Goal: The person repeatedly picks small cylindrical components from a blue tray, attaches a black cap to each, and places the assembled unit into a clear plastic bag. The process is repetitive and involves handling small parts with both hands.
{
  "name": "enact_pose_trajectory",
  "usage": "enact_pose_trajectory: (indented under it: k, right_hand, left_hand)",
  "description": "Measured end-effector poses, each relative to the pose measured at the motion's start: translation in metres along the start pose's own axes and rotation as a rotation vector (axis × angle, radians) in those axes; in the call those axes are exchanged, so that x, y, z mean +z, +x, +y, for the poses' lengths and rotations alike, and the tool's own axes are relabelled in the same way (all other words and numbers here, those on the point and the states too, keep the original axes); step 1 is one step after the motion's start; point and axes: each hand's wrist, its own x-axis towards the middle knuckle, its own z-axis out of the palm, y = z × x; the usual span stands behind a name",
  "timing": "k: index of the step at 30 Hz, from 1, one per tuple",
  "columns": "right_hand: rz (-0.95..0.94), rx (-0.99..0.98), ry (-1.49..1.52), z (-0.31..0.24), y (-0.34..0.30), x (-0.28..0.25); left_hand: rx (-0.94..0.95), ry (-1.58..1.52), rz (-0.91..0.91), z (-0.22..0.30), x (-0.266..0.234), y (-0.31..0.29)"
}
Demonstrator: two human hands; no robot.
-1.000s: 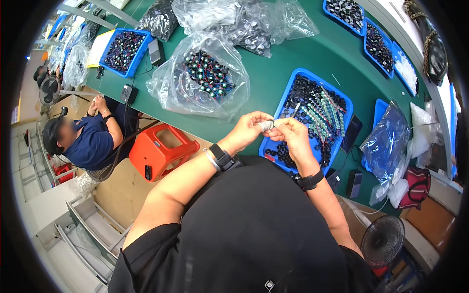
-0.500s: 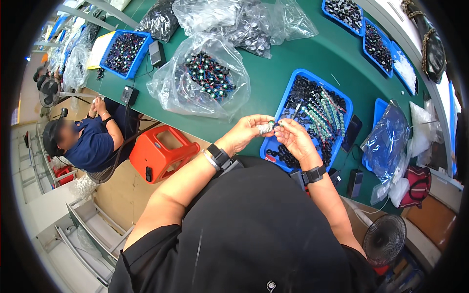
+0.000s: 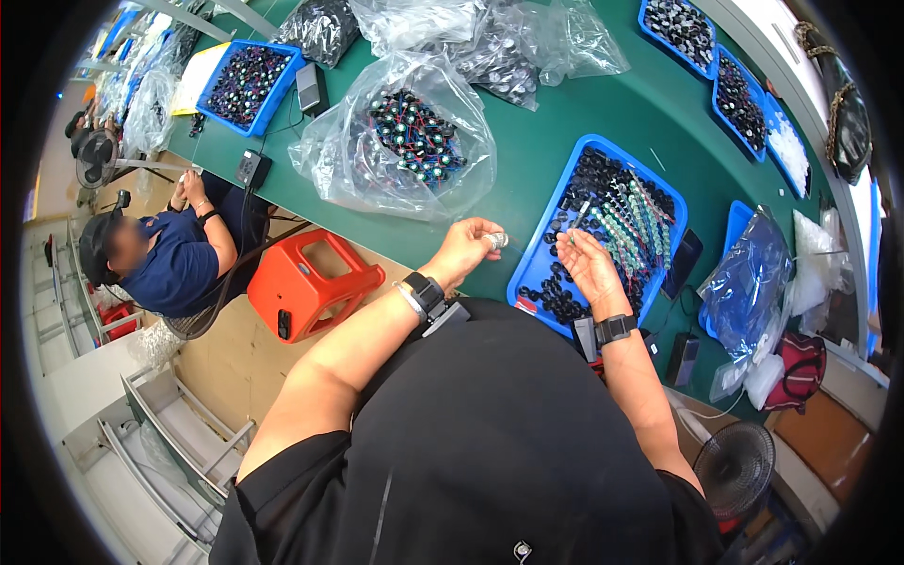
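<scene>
My left hand [image 3: 460, 252] is over the table edge, left of the blue tray [image 3: 519, 273]. Its fingers are closed, with a whitish wrap [image 3: 496, 241] around the thumb; whatever they grip is hidden. Above the tray hovers my right hand [image 3: 593, 270], thumb and fingertips pinched, a tiny greenish bit at the tips too small to name. Loose black round parts [image 3: 562, 306] lie in the tray. Beside them rest rows of small green circuit boards [image 3: 633, 226] with reddish wires.
A clear plastic bag [image 3: 330, 169] of wired round parts lies left of the tray. Further blue trays [image 3: 247, 87] hold small parts. A phone [image 3: 683, 262] is right of the tray. An orange stool [image 3: 315, 282] and a seated person [image 3: 174, 254] are at left; a fan [image 3: 734, 469] stands lower right.
My hands, together at the tray's left edge before, have separated. The left moved left and off the tray; the right moved right, above the black parts. The view has shifted slightly.
</scene>
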Motion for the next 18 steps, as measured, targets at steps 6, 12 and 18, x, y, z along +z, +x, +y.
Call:
enact_pose_trajectory:
  k: [6, 12, 18]
  right_hand:
    - [0.069, 0.009, -0.074, -0.002, 0.002, -0.003]
    - [0.013, 0.011, -0.1, 0.002, 0.002, -0.001]
    - [0.037, 0.011, -0.07, 0.007, -0.003, -0.015]
  left_hand:
    - [-0.002, -0.263, -0.094, 0.001, -0.002, 0.0]
    - [0.119, -0.013, 0.061, -0.005, -0.003, 0.006]
    - [0.623, 0.05, 0.325, 0.054, -0.026, 0.009]
